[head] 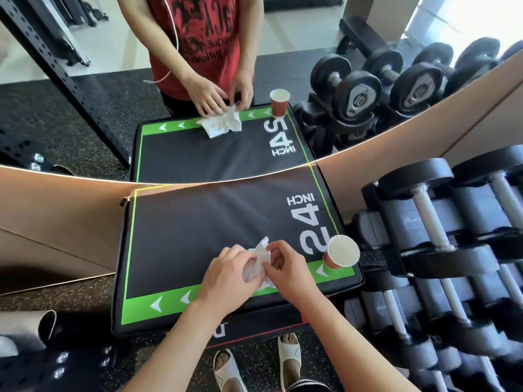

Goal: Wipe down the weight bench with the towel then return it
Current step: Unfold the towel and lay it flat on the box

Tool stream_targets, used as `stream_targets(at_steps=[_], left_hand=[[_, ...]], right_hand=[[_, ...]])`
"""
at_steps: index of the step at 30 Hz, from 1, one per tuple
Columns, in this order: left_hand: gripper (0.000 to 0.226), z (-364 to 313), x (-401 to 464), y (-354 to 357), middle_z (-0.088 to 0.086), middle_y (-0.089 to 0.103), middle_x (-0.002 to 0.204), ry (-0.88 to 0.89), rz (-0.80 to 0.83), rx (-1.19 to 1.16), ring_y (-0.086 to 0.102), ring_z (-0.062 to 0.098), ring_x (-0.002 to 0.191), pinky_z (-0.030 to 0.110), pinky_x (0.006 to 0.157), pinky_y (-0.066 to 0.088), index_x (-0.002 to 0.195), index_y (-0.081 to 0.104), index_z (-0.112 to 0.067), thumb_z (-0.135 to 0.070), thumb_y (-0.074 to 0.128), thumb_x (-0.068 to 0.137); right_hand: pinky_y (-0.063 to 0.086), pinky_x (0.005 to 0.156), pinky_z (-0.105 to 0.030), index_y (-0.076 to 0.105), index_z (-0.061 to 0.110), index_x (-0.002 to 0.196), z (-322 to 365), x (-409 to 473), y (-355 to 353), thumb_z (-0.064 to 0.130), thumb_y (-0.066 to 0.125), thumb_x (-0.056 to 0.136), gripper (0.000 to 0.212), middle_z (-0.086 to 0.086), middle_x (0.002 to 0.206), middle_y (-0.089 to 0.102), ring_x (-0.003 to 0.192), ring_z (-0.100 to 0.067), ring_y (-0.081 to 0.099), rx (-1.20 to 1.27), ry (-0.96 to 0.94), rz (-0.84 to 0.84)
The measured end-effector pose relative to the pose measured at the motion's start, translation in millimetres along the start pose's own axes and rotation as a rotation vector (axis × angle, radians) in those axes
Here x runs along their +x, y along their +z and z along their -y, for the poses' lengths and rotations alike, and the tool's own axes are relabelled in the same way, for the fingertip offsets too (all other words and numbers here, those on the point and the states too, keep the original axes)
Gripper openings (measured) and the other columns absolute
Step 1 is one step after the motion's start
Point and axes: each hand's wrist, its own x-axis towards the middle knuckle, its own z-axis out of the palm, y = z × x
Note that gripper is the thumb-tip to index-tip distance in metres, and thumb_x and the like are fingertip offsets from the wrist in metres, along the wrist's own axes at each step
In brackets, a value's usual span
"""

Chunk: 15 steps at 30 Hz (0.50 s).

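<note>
The bench is a black padded box (198,230) with a green border and "24 INCH" printed in white. A crumpled white towel (259,258) is held over its near edge. My left hand (226,275) grips the towel's lower part, fingers curled round it. My right hand (285,264) pinches its upper part from the right. Most of the towel is hidden between the two hands.
A brown paper cup (341,254) stands on the box's near right corner. A rack of black dumbbells (441,250) fills the right side. A wall mirror (85,123) behind the box reflects me, the box and the cup. My feet in white sandals (288,355) stand below.
</note>
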Motion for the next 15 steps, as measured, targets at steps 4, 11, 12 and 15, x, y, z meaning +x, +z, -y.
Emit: stream_targets(at_steps=[4,11,12,15], left_hand=[[0.057,7.5,-4.8,-18.0,-0.014,0.057,0.098,-0.09,0.01,-0.016,0.056,0.008,0.091,0.033,0.072,0.053,0.112,0.064,-0.036,-0.079,0.066,0.076],[0.02,26.8,-19.7,-30.1,-0.017,0.059,0.094,-0.222,-0.055,-0.073,0.062,0.011,0.081,0.033,0.069,0.051,0.097,0.059,-0.038,-0.054,0.065,0.087],[0.014,28.5,-22.0,-30.2,-0.018,0.06,0.092,-0.247,-0.072,-0.074,0.062,0.013,0.081,0.034,0.069,0.051,0.096,0.059,-0.038,-0.049,0.063,0.089],[0.012,33.5,-25.4,-29.6,-0.017,0.065,0.091,-0.309,-0.09,-0.09,0.063,0.016,0.083,0.035,0.07,0.052,0.102,0.064,-0.036,-0.039,0.062,0.09]], right_hand=[[0.056,0.074,-0.034,0.066,0.028,0.104,27.7,7.4,9.8,0.024,0.065,0.088,0.017,0.003,0.082,0.068,0.073,-0.012,0.062,0.071,-0.064,0.037],[0.054,0.081,-0.028,0.071,0.03,0.113,52.6,15.2,34.2,0.029,0.046,0.09,0.034,0.013,0.088,0.071,0.081,-0.004,0.064,-0.066,-0.116,0.261],[0.053,0.079,-0.027,0.071,0.03,0.112,53.8,16.1,36.5,0.027,0.047,0.091,0.033,0.012,0.087,0.071,0.08,-0.005,0.063,-0.089,-0.123,0.262],[0.048,0.065,-0.02,0.07,0.031,0.102,52.6,20.7,40.6,0.02,0.055,0.092,0.022,0.012,0.082,0.068,0.071,-0.005,0.06,-0.17,-0.113,0.191]])
